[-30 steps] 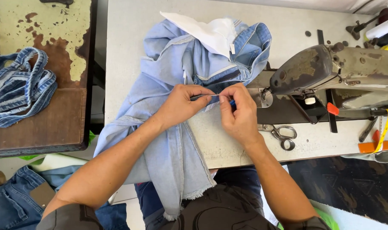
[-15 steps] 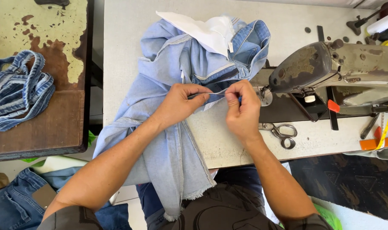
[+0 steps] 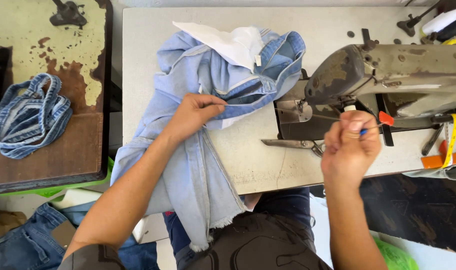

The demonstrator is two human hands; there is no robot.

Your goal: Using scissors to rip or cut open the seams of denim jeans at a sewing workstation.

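Note:
A light blue denim garment lies bunched on the white sewing table and hangs over its near edge. My left hand pinches the garment at a seam near its middle. A thin thread runs taut from that spot to my right hand, which is raised in front of the sewing machine and closed on a small blue-handled tool with a red tip. White pocket lining shows at the garment's top.
Scissors lie on the table under my right hand. A yellow tape measure hangs at the right. On a worn brown and cream side table to the left lies a pile of denim strips. More jeans lie on the floor lower left.
My right hand has pulled away to the right from the seam, drawing a thread out taut. My left hand stays on the garment.

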